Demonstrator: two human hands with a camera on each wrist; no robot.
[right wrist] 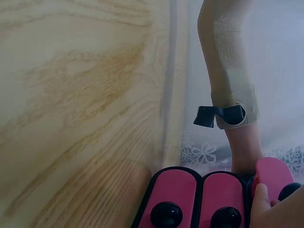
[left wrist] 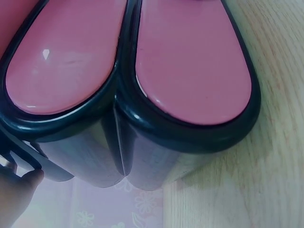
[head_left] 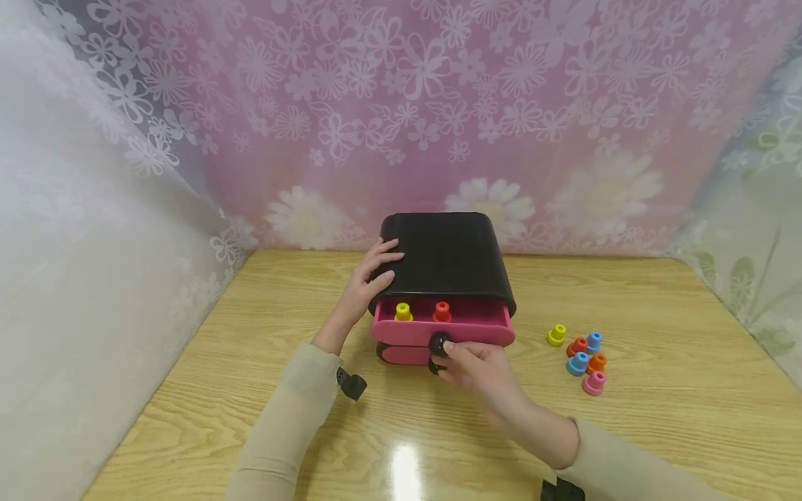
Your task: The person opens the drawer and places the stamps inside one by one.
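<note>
A black cabinet with pink drawers stands on the table. Its top drawer is pulled partly out, and inside sit a yellow peg and a red peg, both upright. My right hand pinches the round black knob of that drawer; some of its fingers are hidden. Against the cabinet's upper left side rests my left hand, its fingers extended over the top. Lower drawer fronts look closed in the right wrist view, each with a black knob.
To the right of the cabinet, several loose pegs lie on the wooden table: yellow, red, blue, orange and pink. A flowered curtain hangs behind and at both sides.
</note>
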